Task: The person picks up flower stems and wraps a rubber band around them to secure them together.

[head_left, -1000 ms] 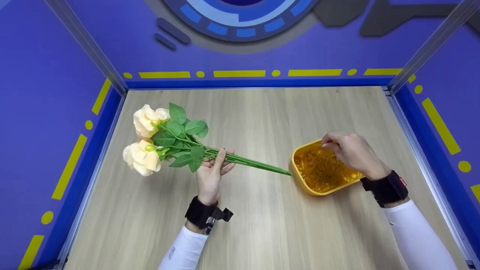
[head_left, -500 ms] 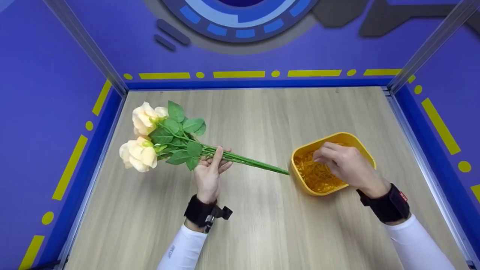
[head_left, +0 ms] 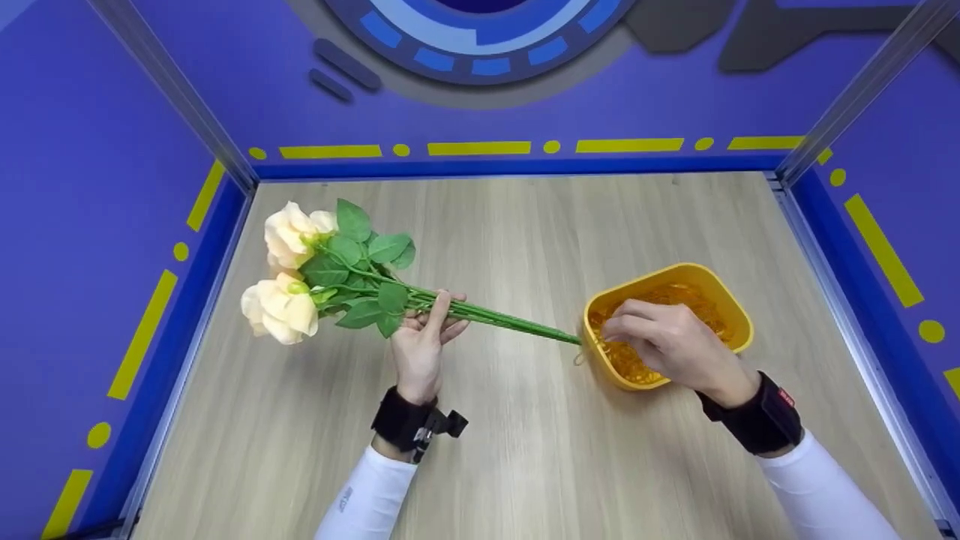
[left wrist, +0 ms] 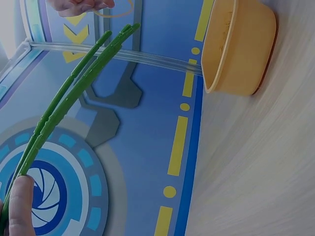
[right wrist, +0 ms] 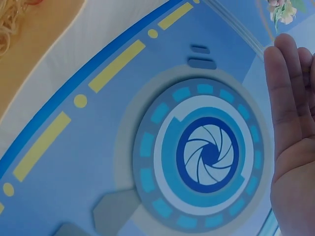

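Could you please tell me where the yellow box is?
In the head view, the box stands right of centre on the table, beneath the right hand.

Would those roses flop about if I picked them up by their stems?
Probably not much: the green stems jut past the left hand with little sag, suggesting stiffness. They might tip toward the pale blooms, which look bulky and cluster at one end.

Left of the left hand [head_left: 418,352]: cream-peach roses [head_left: 281,307], mid-green leaves [head_left: 352,221]. Through its grip, plain brighter-green stems [head_left: 517,322]. At the right hand [head_left: 679,341], orange loop [left wrist: 117,16]; under it, yellow-orange box [head_left: 619,381]. Both wrists: black wristbands [head_left: 754,412], white sleeves [head_left: 367,495]. Beneath the hands, beige wood-grain table [head_left: 510,465]; beyond, violet-blue wall [head_left: 247,90], yellow dashes and dots [head_left: 480,148].
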`<state>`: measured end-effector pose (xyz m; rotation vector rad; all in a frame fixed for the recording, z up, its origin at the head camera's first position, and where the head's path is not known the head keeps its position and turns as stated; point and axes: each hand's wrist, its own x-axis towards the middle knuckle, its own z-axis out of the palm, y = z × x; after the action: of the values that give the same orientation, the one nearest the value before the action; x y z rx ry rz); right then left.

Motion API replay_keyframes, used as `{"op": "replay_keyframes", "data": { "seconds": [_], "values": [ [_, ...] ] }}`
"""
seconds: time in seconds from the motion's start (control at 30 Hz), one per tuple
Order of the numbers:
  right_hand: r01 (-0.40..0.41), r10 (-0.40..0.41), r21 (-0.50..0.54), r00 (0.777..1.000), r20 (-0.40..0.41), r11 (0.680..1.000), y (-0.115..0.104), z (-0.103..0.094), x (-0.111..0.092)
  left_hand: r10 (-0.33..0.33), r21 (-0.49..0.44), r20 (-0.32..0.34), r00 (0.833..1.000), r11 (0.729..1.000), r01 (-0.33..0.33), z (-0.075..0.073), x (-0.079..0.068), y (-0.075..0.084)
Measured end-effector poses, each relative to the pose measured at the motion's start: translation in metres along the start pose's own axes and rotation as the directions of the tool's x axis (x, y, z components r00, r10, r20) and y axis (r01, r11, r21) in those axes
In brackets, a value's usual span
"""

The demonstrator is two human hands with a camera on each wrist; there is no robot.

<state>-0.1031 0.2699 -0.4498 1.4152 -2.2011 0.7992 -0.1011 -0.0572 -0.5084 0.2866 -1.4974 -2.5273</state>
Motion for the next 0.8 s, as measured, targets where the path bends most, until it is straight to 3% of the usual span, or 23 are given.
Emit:
{"op": "replay_keyframes", "data": {
  "seconds": [0.6, 0.8],
  "values": [
    [-0.001, 0.006, 0.099, 0.999, -0.046, 0.995, 0.011, 0.016, 0.018, -0.045, 0.007, 0.045, 0.998, 0.999, 0.045, 0.009, -0.007, -0.009],
    [-0.073, 0.080, 0.144, 0.996, -0.039, 0.987, 0.015, 0.024, 0.024, -0.056, -0.001, 0.065, 0.996, 0.998, 0.056, 0.010, -0.008, -0.012]
  ]
}}
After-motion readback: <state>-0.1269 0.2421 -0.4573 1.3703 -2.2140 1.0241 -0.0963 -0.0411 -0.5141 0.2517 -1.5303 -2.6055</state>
